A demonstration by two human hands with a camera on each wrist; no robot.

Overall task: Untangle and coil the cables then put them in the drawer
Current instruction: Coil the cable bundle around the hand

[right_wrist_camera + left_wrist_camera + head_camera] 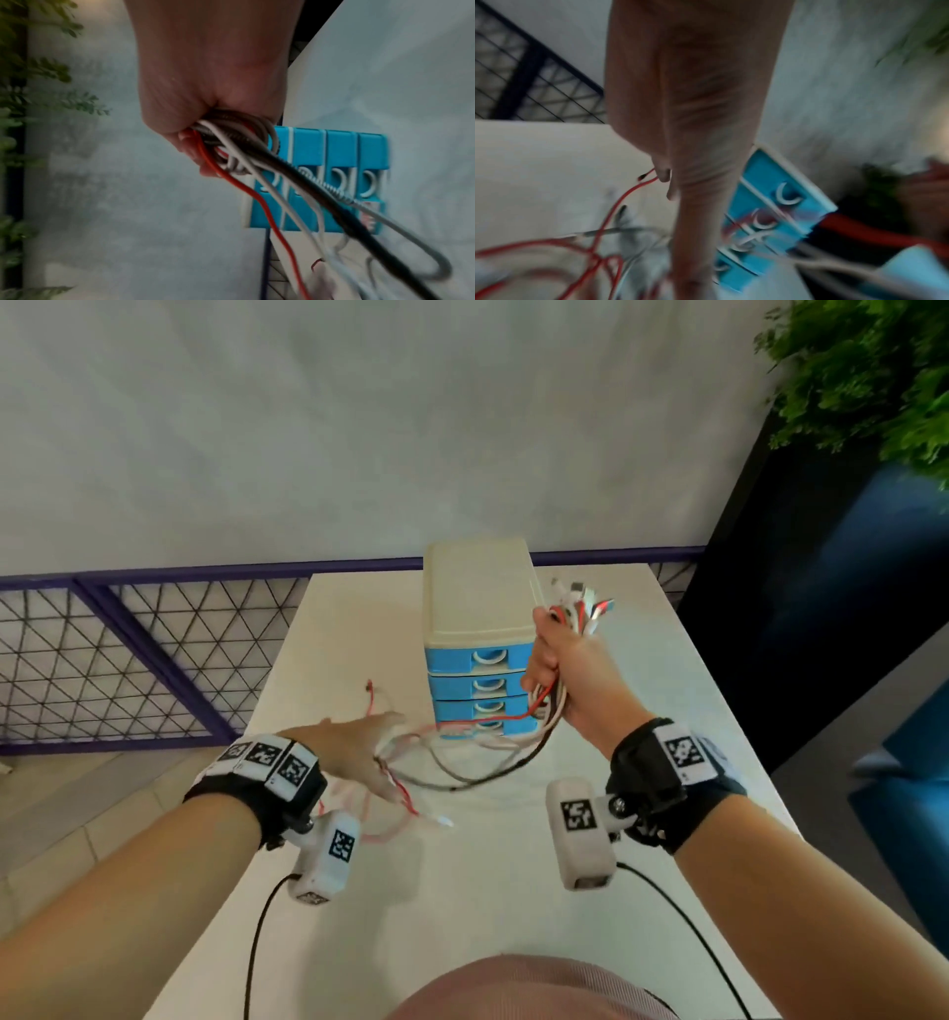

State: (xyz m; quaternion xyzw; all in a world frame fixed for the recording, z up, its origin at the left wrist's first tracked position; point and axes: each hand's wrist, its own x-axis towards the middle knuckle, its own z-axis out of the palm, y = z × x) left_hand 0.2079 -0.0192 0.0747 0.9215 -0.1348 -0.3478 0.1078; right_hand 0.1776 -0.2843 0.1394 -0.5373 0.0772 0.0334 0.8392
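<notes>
A bundle of red, white, grey and black cables [553,703] is gripped in my right hand [557,660], raised in front of the drawer unit [477,603]. Connector ends [580,606] stick out above the fist. In the right wrist view my right hand [205,91] closes round looped cables [231,142]. Loose strands [462,765] sag from the fist to my left hand [380,749], whose straight fingers lie among them above the white table [513,891]. The blurred left wrist view has my left hand [693,142] extended, a red cable [618,205] touching its thumb. All blue drawers [334,152] are closed.
The cream drawer unit stands at the table's far middle, against a grey wall. A purple rail with wire mesh [128,660] runs left of the table. A green plant [873,377] and blue seating [898,762] are on the right.
</notes>
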